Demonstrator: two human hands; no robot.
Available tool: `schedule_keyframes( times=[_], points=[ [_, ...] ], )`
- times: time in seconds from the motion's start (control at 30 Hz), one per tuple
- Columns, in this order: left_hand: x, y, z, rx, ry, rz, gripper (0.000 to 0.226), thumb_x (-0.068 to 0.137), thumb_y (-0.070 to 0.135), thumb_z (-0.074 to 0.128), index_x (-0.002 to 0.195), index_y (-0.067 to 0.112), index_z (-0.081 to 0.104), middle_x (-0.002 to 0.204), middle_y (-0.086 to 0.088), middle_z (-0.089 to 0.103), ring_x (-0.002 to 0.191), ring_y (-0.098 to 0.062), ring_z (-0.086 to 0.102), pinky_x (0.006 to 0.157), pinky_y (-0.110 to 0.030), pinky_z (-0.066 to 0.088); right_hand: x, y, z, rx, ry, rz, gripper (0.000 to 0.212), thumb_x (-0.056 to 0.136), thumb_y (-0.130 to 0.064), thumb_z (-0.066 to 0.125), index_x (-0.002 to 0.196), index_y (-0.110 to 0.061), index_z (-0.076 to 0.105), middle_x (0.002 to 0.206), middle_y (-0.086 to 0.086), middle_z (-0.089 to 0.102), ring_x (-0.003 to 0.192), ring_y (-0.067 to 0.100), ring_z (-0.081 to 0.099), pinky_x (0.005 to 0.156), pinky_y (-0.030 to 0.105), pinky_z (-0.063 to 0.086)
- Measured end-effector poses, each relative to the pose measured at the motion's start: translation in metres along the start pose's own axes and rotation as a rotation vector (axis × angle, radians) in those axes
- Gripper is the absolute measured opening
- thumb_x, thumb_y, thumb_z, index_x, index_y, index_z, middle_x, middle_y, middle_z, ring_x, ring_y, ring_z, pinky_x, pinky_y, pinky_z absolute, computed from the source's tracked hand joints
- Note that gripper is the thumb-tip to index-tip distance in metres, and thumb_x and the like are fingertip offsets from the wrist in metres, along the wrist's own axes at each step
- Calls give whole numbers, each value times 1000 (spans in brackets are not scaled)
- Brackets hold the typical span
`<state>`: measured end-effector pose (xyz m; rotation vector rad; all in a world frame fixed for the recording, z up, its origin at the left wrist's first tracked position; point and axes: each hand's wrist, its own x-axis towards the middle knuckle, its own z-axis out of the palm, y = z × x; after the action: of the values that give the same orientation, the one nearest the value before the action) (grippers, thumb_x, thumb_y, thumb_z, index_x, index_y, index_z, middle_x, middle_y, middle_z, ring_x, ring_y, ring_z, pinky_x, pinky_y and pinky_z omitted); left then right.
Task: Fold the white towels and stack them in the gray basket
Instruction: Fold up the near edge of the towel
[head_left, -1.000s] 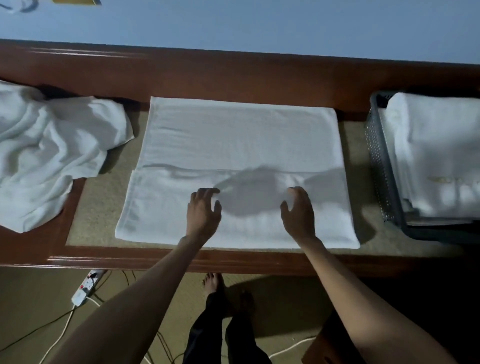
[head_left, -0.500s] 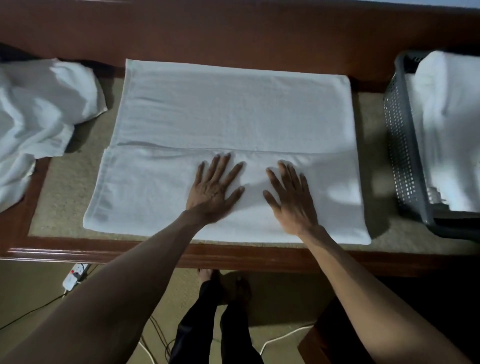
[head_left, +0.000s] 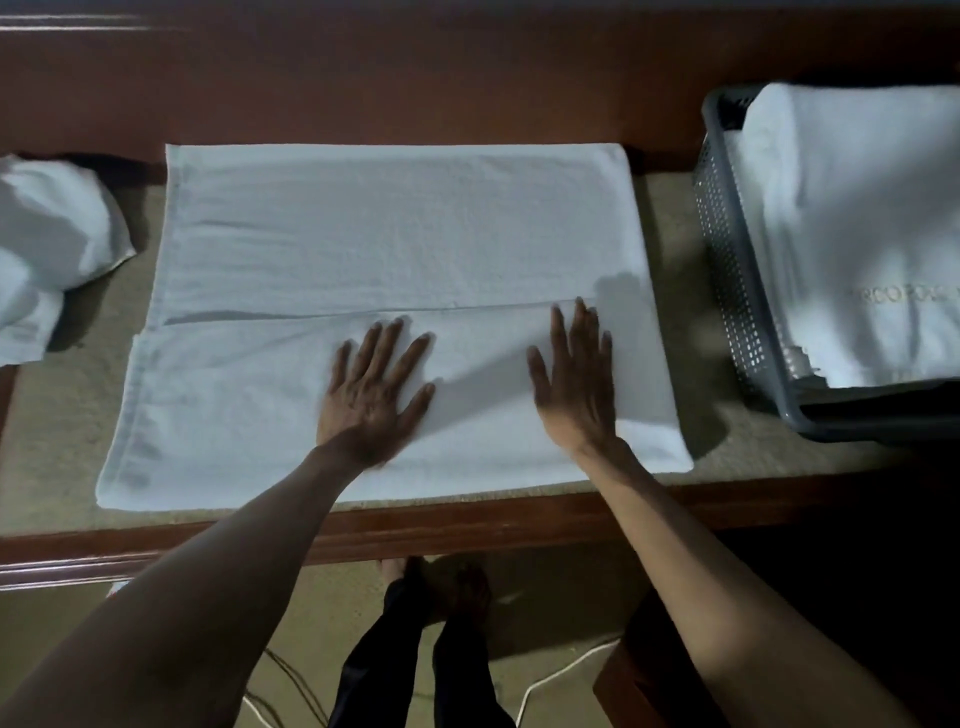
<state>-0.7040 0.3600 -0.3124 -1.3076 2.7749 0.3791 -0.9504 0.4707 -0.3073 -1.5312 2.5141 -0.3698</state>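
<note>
A long worktop with a reddish wooden rim and a beige mat on top runs across the view. In its middle lies the white towel, spread flat, its near part folded over so that the folded edge makes a line across it from left to right. At the right end of the worktop stands the gray basket, well apart from the towel's right edge, with a stack of folded white towels rising above its perforated wall; faint gold lettering shows on the top one. At the far left sits a crumpled heap of white towels, just beside the spread towel. Both hands lie flat on the folded near part, fingers straight and spread, gripping nothing: the left hand near the middle, the right hand toward the right, its fingertips reaching the folded edge. On the floor below, a white cable curves past the person's bare feet.
</note>
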Motion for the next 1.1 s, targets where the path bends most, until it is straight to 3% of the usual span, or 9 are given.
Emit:
schedule_keyframes(
  times=[0.1,0.2,0.47,0.57,0.63,0.73,0.83,0.93,1.1],
  points=[
    [-1,0,0,13,6,20,64,106,64,20,162,45,-4,172,8,-13,157,-14,-15,128,-51,3,-33,-17,13,24,-95,-312,63,109,-52,24,162,-19,19,170,13,5,158,29,2,127,51,10],
    [0,1,1,13,13,14,64,105,65,17,162,45,-2,172,8,-11,158,-13,-13,128,-50,4,-43,24,14,-12,-108,-396,59,109,-48,29,163,-24,19,171,8,7,158,25,4,126,52,16],
    [0,4,1,15,12,6,64,104,67,15,162,45,1,172,8,-9,158,-14,-12,128,-50,4,-27,126,-23,-91,-106,49,70,103,-63,10,163,-29,3,171,8,-3,157,30,1,126,53,9],
    [0,4,2,18,18,4,64,104,66,15,162,45,1,172,8,-8,158,-14,-11,128,-51,5,-19,92,-24,-93,-20,141,74,104,-58,10,163,-14,7,170,15,-2,157,29,-2,127,47,-1],
    [0,4,3,13,23,-3,63,104,65,16,162,45,1,172,8,-8,158,-14,-11,128,-51,5,-14,49,-16,-22,43,44,70,108,-52,19,163,-9,9,170,15,-4,157,27,-4,128,44,-1],
    [1,3,6,10,31,9,63,106,62,21,162,44,-1,172,7,-9,158,-15,-11,128,-51,5,-5,-25,7,187,33,-112,62,110,-40,33,160,-6,21,170,14,5,158,26,2,128,40,5],
    [0,-1,8,7,27,9,62,108,59,20,162,42,-4,172,7,-12,158,-16,-13,128,-51,4,-3,-79,35,282,37,-122,56,108,-34,36,155,-4,35,166,18,23,155,29,19,126,45,17],
    [0,-7,9,-18,21,41,61,109,55,19,163,40,-5,172,5,-13,158,-17,-14,128,-50,1,0,-90,52,198,43,-40,57,107,-35,33,155,-5,36,163,16,31,153,30,25,121,53,25],
    [-8,-53,-3,1,-3,138,65,108,59,25,163,40,-2,172,8,-10,158,-15,-10,127,-52,2,3,-86,54,83,40,-60,64,107,-48,34,160,-12,25,168,10,22,156,26,13,126,48,12]
  ],
)
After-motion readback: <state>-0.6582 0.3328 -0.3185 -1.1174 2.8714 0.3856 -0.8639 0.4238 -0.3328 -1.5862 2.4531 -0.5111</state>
